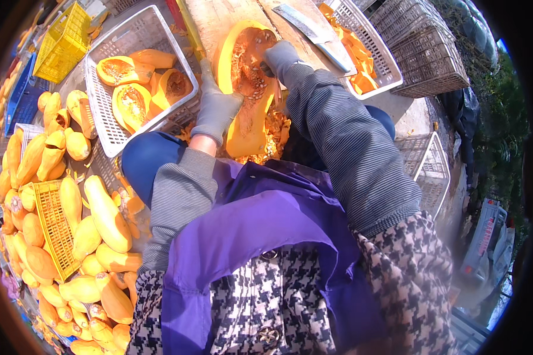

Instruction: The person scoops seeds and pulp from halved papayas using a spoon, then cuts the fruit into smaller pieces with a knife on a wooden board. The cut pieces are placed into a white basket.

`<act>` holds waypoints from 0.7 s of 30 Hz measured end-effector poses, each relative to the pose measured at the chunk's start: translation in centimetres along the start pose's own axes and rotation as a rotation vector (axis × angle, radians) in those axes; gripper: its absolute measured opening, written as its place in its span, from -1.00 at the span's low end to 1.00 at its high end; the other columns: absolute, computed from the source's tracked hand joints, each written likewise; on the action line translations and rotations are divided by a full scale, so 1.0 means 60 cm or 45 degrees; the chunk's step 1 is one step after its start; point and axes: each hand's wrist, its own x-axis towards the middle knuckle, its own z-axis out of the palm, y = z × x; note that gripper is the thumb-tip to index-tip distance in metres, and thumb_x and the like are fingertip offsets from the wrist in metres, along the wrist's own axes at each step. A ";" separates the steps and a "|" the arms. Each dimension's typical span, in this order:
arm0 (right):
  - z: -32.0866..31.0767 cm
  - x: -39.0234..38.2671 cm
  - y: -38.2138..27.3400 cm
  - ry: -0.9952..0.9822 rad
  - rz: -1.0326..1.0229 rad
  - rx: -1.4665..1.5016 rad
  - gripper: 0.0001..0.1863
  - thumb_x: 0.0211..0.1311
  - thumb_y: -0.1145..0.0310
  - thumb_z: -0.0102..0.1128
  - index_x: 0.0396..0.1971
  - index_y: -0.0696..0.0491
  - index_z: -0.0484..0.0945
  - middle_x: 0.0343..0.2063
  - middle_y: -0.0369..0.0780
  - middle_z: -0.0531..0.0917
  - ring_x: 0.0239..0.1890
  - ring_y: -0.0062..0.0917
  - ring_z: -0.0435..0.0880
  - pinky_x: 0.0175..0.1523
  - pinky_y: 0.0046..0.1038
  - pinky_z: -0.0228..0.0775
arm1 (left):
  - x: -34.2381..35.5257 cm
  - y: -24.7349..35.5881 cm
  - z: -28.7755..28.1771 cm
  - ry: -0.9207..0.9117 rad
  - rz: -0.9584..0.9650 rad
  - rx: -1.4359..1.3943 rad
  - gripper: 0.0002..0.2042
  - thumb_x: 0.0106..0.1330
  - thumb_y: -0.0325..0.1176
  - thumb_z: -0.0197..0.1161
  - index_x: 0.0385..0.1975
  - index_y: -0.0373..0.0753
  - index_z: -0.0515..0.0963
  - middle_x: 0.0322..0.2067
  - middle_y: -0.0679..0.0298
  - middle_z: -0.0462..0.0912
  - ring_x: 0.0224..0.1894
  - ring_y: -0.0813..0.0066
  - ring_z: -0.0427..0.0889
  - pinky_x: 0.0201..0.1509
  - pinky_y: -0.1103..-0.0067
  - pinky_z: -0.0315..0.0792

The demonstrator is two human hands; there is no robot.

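A long halved pumpkin [246,127], its seed cavity facing me, leans at the edge of the wooden bench. My left hand [215,108], in a grey glove, grips its left side with the thumb across the cut face. In a matching glove, my right hand [280,58] is closed at the upper right of the cavity, against the stringy seeds [251,71]. Whether those fingers hold a small tool is hidden. Scooped pulp and seeds [276,131] lie heaped below the pumpkin, between my knees. A broad-bladed knife [314,34] rests on the bench, right of my right hand.
At left, a white crate [109,121] holds several pumpkin halves. Another white crate [391,74] at right contains cut orange pieces. Whole peeled pumpkins [106,216] pile up at lower left around a yellow crate [52,228]. Stacked grey crates [426,62] stand far right.
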 end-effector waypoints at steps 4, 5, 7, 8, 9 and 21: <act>0.021 0.027 0.007 0.060 -0.334 -0.831 -0.70 0.06 0.32 0.12 -0.32 0.23 0.64 -0.30 0.00 0.67 -0.18 -0.25 0.67 -0.08 -0.37 0.47 | 0.007 0.008 -0.001 -0.157 0.016 0.070 -0.05 -0.11 -0.60 0.27 0.36 -0.28 -0.10 0.11 -0.12 0.38 0.10 0.21 0.46 0.13 0.55 0.36; 0.021 0.027 0.006 0.084 -0.441 -0.960 -0.70 0.07 0.31 0.10 -0.32 0.23 0.64 -0.27 0.01 0.66 -0.16 -0.24 0.66 -0.05 -0.37 0.46 | 0.008 0.010 -0.003 -0.170 -0.038 0.037 -0.05 -0.11 -0.61 0.27 0.36 -0.28 -0.11 0.10 -0.11 0.39 0.08 0.22 0.48 0.12 0.56 0.37; 0.020 0.023 -0.002 0.081 -0.451 -0.770 -0.69 0.08 0.30 0.09 -0.32 0.22 0.64 -0.25 0.01 0.66 -0.13 -0.23 0.65 -0.02 -0.38 0.44 | 0.010 0.013 -0.010 -0.200 -0.065 -0.065 -0.05 -0.11 -0.61 0.27 0.37 -0.26 -0.11 0.07 -0.09 0.42 0.05 0.22 0.50 0.10 0.58 0.38; 0.019 0.020 -0.006 0.101 -0.325 -0.451 -0.69 0.09 0.30 0.08 -0.31 0.21 0.64 -0.25 0.01 0.66 -0.13 -0.22 0.65 -0.01 -0.38 0.44 | 0.011 0.014 -0.012 -0.190 -0.046 0.106 -0.02 -0.11 -0.72 0.21 0.38 -0.24 -0.17 0.08 0.07 0.41 -0.04 0.36 0.52 -0.02 0.65 0.44; 0.016 0.017 -0.012 0.091 -0.204 -0.267 -0.69 0.08 0.32 0.08 -0.26 0.21 0.62 -0.23 0.01 0.65 -0.11 -0.22 0.64 0.00 -0.37 0.44 | 0.013 0.015 -0.014 -0.218 -0.083 0.039 -0.02 -0.12 -0.71 0.21 0.38 -0.24 -0.17 0.08 0.06 0.40 -0.04 0.35 0.52 -0.02 0.65 0.44; -0.054 -0.088 -0.022 -0.549 -0.870 -0.902 -0.62 0.00 0.57 0.00 -0.09 0.20 0.46 -0.31 0.00 0.62 -0.32 -0.26 0.68 -0.34 -0.36 0.54 | 0.033 -0.003 -0.004 -0.167 -0.083 -0.163 -0.08 -0.13 -0.72 0.20 0.34 -0.35 -0.09 0.14 0.07 0.35 0.07 0.32 0.46 0.09 0.63 0.39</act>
